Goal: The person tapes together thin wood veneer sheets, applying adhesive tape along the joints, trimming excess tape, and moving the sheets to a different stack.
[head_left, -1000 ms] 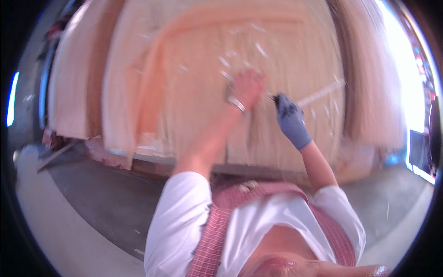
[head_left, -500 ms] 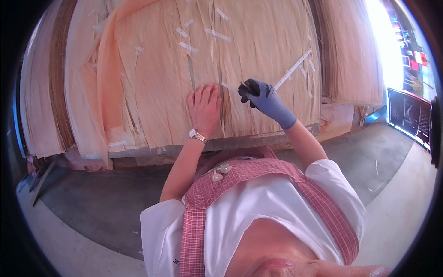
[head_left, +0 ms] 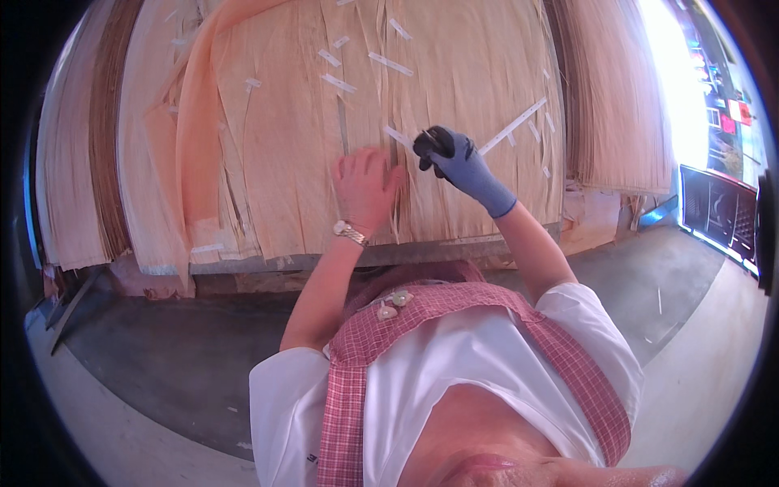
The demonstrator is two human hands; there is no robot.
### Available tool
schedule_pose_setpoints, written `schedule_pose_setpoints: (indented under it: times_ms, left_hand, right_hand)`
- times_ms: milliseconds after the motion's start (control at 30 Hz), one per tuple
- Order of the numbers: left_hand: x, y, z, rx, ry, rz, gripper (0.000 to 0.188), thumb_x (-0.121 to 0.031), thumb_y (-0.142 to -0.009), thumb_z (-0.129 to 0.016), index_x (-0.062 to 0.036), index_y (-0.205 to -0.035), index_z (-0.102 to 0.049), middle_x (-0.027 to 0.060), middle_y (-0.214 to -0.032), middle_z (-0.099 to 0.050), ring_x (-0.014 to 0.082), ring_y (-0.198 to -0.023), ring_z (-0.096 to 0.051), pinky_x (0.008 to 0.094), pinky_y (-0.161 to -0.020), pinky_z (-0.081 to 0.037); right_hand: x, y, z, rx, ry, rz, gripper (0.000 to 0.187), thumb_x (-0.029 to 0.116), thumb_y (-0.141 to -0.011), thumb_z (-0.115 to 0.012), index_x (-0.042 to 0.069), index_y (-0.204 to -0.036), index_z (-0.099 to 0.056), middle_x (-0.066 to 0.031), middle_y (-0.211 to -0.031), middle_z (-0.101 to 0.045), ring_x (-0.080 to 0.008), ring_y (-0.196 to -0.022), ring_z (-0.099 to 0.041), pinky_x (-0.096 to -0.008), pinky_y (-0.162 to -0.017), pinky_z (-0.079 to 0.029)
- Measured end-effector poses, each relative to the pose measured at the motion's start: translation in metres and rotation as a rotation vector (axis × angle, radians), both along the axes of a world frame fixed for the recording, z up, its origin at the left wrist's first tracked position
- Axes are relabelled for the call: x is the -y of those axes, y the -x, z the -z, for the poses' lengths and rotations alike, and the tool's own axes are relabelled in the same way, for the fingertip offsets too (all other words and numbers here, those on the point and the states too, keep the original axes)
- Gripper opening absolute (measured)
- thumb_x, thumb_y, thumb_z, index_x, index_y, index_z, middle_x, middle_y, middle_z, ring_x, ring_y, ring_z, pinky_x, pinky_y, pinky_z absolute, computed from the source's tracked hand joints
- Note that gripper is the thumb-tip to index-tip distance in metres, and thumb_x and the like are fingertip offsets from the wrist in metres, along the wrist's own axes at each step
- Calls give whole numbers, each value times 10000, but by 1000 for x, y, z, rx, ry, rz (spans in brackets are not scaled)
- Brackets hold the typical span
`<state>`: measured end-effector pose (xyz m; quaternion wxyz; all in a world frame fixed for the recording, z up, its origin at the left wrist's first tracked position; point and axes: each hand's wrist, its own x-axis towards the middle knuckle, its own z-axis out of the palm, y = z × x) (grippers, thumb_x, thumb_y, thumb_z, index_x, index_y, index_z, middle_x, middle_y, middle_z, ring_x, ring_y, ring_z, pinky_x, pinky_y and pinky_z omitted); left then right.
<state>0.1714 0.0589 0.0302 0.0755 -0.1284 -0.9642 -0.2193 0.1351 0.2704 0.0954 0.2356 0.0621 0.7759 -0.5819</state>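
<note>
A wide pale wood veneer sheet with splits along its grain lies on a stack in front of me. My left hand, bare and with a wristwatch on its wrist, is open over the near part of the sheet beside a dark split. To its right is my right hand in a blue-grey glove with black fingers. Its fingers are closed, and the thin thing that seems to poke out of them is too small to name. A short white tape strip lies just left of the glove.
Several short tape pieces and one long white strip lie on the veneer. An orange-tinted veneer piece is folded over at left. More veneer stacks stand at left and right. A dark panel stands far right.
My left hand's thumb has spread away from its fingers, and the hand looks slightly lifted. My right hand has shifted a little up and left, close to the short tape strip.
</note>
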Motion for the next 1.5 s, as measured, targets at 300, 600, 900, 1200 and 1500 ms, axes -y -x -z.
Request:
schedule_pose_setpoints:
  times_ms: [300,600,900,1200,1500]
  left_hand:
    - [51,20,1,12,106,-55,566,-301,-954,-577,-51,-1448,-457,121,-1507,-438,317,-1411,-374,517,-1171,-234]
    - [65,25,5,25,140,-25,509,-256,-927,-607,-160,-1419,-522,60,-1428,-500,269,-1310,-445,481,-1064,-336]
    - [77,60,-2,166,4,-33,396,-252,-914,-611,-158,-1298,-615,47,-1250,-609,259,-1150,-540,485,-964,-383]
    - [149,47,14,-53,121,-207,638,-289,-914,-616,-35,-1464,-414,131,-1534,-390,328,-1460,-293,585,-1177,-180]
    - [201,60,9,-25,-34,-346,687,-299,-905,-630,-59,-1496,-375,91,-1587,-334,311,-1485,-257,581,-1182,-159]
  right_hand:
    - [58,58,16,24,50,-72,241,275,-960,-622,35,-950,-627,-44,-740,-684,-95,-569,-586,-262,-524,-478]
    - [44,24,6,54,62,-33,217,246,-958,-644,30,-936,-639,-58,-743,-685,-85,-612,-605,-253,-549,-483]
    - [91,-44,-23,89,239,-276,119,126,-956,-598,60,-1050,-628,-9,-797,-684,-68,-710,-612,-244,-653,-509]
    - [174,11,-26,-73,71,-150,163,204,-973,-598,49,-1005,-637,-23,-740,-661,-81,-551,-529,-266,-526,-445]
    - [269,129,40,247,-77,-194,253,281,-931,-644,46,-1018,-677,-39,-791,-703,-83,-518,-519,-242,-467,-397]
